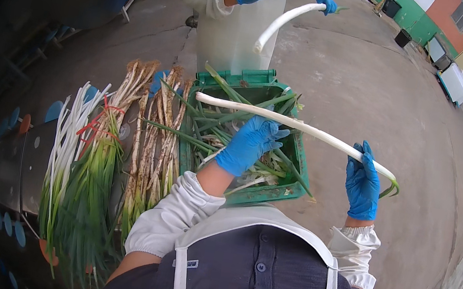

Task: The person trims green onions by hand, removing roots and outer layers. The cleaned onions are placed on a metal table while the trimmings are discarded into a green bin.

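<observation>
A long green onion (312, 131) stretches across in front of me, its white root end at the left and its green tip at the right. My right hand (363, 180), in a blue glove, grips it near the green end. Farther along the white shank, my blue-gloved left hand (249, 144) has its fingers bent against the stalk, with a fingertip showing beyond it. Below the stalk stands a green bin (297, 176) holding loose green leaves and peelings.
At left, a table (9, 170) carries a tied bunch of unpeeled green onions (103, 130), peeled white green onions (68, 137) and more with soiled roots (154, 138). Across the bin, a person in a white apron (234, 30) holds another green onion (281, 22).
</observation>
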Tool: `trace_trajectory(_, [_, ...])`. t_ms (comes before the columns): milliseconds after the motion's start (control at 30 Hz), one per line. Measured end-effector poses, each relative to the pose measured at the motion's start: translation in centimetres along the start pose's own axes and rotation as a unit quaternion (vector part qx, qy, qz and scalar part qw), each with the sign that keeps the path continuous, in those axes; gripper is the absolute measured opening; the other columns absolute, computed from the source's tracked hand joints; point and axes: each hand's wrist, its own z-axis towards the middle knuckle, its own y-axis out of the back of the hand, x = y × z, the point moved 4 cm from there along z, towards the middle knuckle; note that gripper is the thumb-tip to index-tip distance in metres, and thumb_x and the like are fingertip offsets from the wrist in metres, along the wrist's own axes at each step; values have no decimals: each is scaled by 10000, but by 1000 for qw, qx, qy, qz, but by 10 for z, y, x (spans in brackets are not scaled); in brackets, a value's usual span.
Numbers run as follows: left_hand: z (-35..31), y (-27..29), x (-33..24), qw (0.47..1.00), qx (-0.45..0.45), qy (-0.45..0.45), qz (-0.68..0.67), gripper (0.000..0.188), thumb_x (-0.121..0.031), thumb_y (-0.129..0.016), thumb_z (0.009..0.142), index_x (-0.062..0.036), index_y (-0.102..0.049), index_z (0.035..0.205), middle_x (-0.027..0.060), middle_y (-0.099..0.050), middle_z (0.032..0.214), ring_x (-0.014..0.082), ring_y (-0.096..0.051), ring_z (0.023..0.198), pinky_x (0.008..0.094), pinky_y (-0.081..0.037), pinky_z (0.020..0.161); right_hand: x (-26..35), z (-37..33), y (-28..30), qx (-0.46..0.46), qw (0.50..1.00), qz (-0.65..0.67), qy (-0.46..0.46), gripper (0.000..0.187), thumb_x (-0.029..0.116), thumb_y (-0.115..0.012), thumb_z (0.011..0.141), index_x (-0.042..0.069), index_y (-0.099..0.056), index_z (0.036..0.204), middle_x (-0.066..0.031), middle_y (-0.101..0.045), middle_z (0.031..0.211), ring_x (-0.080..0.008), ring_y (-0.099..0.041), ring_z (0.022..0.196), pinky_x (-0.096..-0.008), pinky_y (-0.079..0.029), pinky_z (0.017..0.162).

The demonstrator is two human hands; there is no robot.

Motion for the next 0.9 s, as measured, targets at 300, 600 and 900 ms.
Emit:
trace_trajectory(300, [-18, 1, -34, 981, -137, -51, 128, 213, -112, -557, 892, 10, -620, 1053, 114, -673, 925, 173, -666, 748, 252, -568, 659, -73, -36, 22, 39, 960, -74, -268, 321, 163, -598, 910, -28, -580, 1168, -144, -671, 1014, -213, -674, 816, -304, -577, 662])
trace_trajectory(600, [-62, -16, -46, 950, -156, -81, 258, 255, -55, -523, 868, 48, -605, 1086, 130, -673, 985, 173, -654, 852, 258, -542, 710, -120, -15, -61, 239, 818, -516, 81, 435, 120, -700, 823, 36, -558, 1225, -83, -624, 1164, -213, -601, 1013, -332, -471, 895])
trace_trajectory(900, [-83, 17, -47, 932, -203, -113, 279, 253, -74, -505, 910, 37, -589, 1121, 117, -665, 977, 193, -659, 865, 274, -557, 718, -158, -18, -58, 261, 863, -422, -95, 246, 141, -655, 870, 2, -632, 1072, -42, -645, 891, -98, -571, 772, -264, -478, 702])
